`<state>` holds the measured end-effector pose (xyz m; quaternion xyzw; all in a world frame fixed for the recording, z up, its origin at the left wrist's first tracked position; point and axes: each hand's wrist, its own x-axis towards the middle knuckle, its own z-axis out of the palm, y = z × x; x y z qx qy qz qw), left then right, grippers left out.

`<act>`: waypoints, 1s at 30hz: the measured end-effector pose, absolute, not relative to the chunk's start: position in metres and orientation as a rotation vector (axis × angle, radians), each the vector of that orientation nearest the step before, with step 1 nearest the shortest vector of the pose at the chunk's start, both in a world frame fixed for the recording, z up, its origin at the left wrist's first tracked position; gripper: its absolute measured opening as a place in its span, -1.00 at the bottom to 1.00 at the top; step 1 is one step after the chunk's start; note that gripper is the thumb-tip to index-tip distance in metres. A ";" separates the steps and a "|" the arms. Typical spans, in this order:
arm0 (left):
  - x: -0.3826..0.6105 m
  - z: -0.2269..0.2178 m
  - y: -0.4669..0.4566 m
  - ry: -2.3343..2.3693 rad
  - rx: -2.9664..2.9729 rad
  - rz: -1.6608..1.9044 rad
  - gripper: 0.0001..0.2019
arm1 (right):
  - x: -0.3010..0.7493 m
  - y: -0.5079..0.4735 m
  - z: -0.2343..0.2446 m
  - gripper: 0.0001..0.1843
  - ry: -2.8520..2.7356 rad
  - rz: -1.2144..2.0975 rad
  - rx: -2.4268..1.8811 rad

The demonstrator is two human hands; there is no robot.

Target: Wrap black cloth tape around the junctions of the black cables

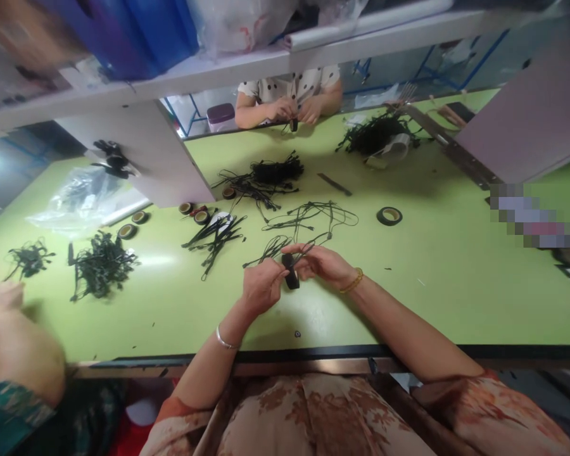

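My left hand (265, 283) and my right hand (323, 263) meet above the green table, close to its front edge. Between them hangs a roll of black tape (291, 272), seen nearly edge-on. The left fingers are pinched at the roll's near side. My right thumb and fingers close on a thin black cable (308, 246), whose length runs off toward a loose spread of cables (313, 218) just beyond. The exact spot where tape and cable meet is hidden by the fingers.
Another tape roll (389, 216) lies to the right. Cable bundles (278, 170) and a cable heap (102, 263) sit behind and left. A shelf (247, 73) crosses overhead. A co-worker's hands (292, 111) work opposite; another person's arm (19, 342) rests at left.
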<state>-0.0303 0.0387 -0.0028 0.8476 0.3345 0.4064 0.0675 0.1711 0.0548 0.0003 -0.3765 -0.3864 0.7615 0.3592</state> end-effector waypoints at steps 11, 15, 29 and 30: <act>-0.024 0.004 0.034 1.080 2.471 0.539 -0.73 | 0.177 0.057 0.000 -0.69 -0.847 1.914 -0.732; -0.020 0.004 0.032 1.178 2.410 0.501 -0.70 | 0.178 0.053 0.007 -0.66 -0.824 1.783 -0.718; -0.018 0.013 0.034 1.559 2.182 0.315 -0.83 | 0.178 0.043 0.010 -0.56 -1.355 1.353 -0.735; -0.019 0.013 0.035 1.552 2.152 0.356 -0.83 | 0.178 0.042 0.011 -0.58 -1.410 1.286 -0.744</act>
